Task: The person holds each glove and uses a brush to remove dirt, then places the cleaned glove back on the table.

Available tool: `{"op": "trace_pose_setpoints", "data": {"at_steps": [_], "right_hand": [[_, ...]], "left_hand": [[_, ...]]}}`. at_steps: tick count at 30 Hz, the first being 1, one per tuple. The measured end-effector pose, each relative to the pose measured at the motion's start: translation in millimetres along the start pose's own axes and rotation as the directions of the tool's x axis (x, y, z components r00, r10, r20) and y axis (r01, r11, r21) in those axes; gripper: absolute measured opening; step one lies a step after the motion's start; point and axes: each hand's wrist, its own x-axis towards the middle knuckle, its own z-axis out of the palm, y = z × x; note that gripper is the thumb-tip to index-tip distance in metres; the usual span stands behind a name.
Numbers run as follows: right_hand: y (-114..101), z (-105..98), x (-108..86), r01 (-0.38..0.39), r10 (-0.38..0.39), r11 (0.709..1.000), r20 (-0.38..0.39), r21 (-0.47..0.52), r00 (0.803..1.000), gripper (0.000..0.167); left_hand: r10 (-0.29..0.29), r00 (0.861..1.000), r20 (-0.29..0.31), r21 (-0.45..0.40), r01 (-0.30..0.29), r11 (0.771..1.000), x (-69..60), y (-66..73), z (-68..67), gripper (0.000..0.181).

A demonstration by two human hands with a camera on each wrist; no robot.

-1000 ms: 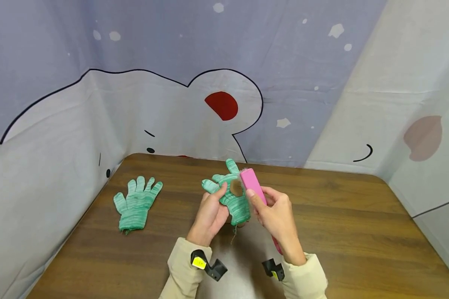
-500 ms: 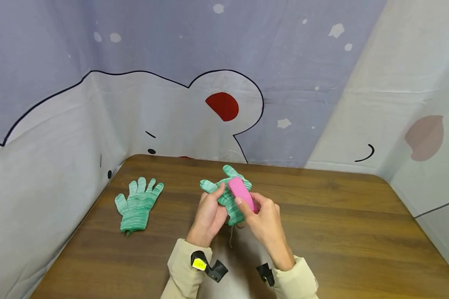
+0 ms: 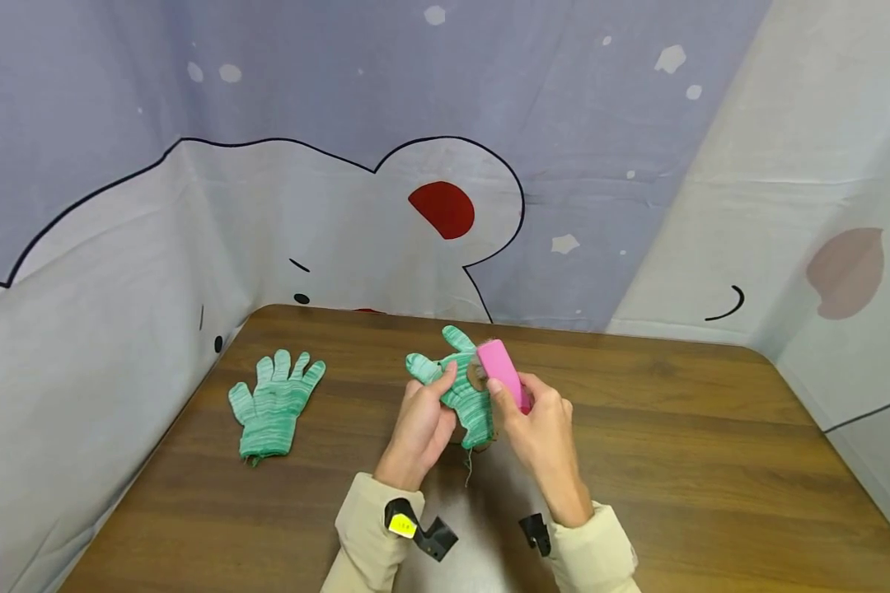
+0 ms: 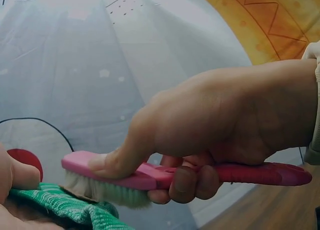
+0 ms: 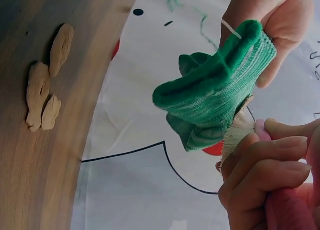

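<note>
My left hand (image 3: 419,424) holds a green knitted glove (image 3: 469,416) above the table, thumb on its upper face. A flat brown patch (image 3: 476,375) lies on that glove. My right hand (image 3: 549,428) grips a pink-handled scrub brush (image 3: 501,369), its thumb laid along the head. In the left wrist view, the pale bristles (image 4: 110,190) face down and touch the glove and the patch's edge. From the right wrist, the glove (image 5: 215,85) hangs folded beside the bristles (image 5: 237,132). Part of the left hand's fingers is hidden behind the glove.
A matching green glove (image 3: 273,408) lies flat, fingers spread, on the left of the wooden table (image 3: 712,461). Three brown, clay-like lumps (image 5: 37,93) rest on the table in the right wrist view. A printed cloth (image 3: 326,214) hangs behind the table.
The brush swept down and left across the glove, covering the brown patch, then came back up and right, uncovering part of it. The left hand and glove shifted slightly right.
</note>
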Motion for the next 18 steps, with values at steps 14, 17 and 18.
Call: {"op": "trace_pose_setpoints", "data": {"at_steps": [14,17,18], "right_hand": [[-3,-15,5.1,-0.161,0.102,0.925,0.182,0.344,0.978,0.034],[-8,-15,2.0,-0.120,0.045,0.905,0.188,0.408,0.981,0.033],[-9,-14,0.8,-0.096,0.021,0.910,0.186,0.404,0.982,0.033]], "left_hand": [[0.007,1.000,0.000,-0.052,-0.007,0.999,1.0,4.5,-0.7,0.035],[0.004,1.000,-0.004,-0.058,-0.005,0.998,1.4,5.6,-0.4,0.032],[0.003,1.000,-0.004,-0.062,-0.003,0.998,1.7,5.8,-0.5,0.030]]}}
